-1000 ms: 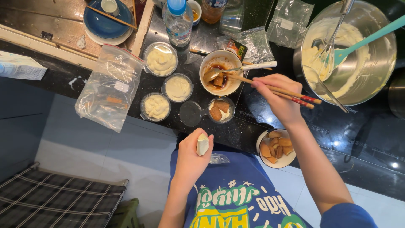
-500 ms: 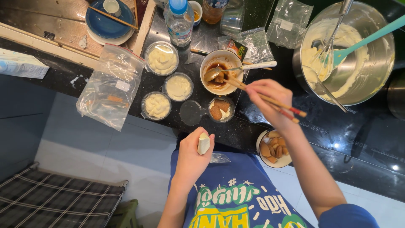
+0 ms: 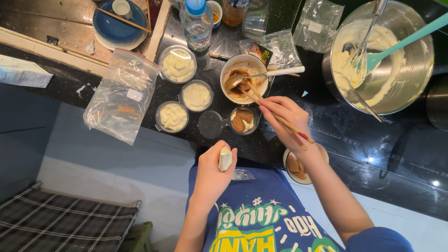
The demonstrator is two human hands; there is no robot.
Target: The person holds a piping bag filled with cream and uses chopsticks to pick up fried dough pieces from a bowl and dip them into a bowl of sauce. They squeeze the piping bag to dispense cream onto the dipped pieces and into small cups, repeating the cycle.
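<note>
Steel mixing bowl [image 3: 410, 79] far right, cream inside. Right hand [image 3: 284, 114] clamped on chopsticks [image 3: 275, 116], tips in brown dipping bowl [image 3: 243, 79]. Left hand [image 3: 212, 175] pinches pale biscuit piece [image 3: 225, 159] near counter edge.

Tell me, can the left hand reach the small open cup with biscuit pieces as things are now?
Probably yes, but not freely. The cup sits just ahead of the left hand with nothing between them. However, that hand holds a pale piece, so its fingers are occupied.
</note>
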